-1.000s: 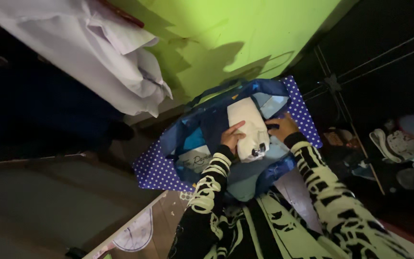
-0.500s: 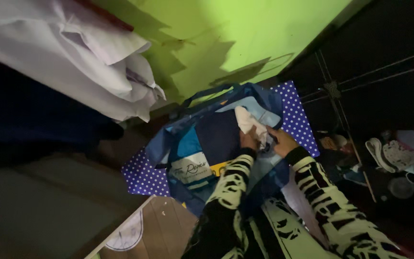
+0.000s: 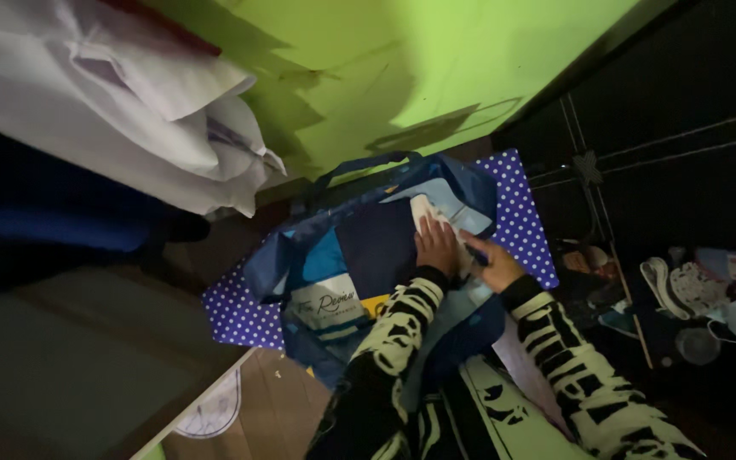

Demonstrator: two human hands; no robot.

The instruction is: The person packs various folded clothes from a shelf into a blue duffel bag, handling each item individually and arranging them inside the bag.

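Observation:
A large blue carry bag [image 3: 274, 264] with loop handles stands open on a blue mat with white dots [image 3: 521, 221]. Folded clothes fill it: a dark navy piece [image 3: 376, 243], a teal one and a white one with print. My left hand [image 3: 436, 245] lies flat, pressing a white folded garment [image 3: 423, 209] down at the bag's far side. My right hand [image 3: 491, 260] grips the bag's right edge beside it. Both sleeves are black with pale patterning.
White cloth [image 3: 129, 111] hangs at the upper left against a green wall [image 3: 402, 60]. A cardboard box [image 3: 249, 409] sits near the bottom. Shoes and small items [image 3: 692, 290] lie on the dark floor at right, near a black rack [image 3: 589, 170].
The white garment, held up above the bag a second ago, has been pushed down inside. Both hands moved lower into the bag, and the view shifted closer.

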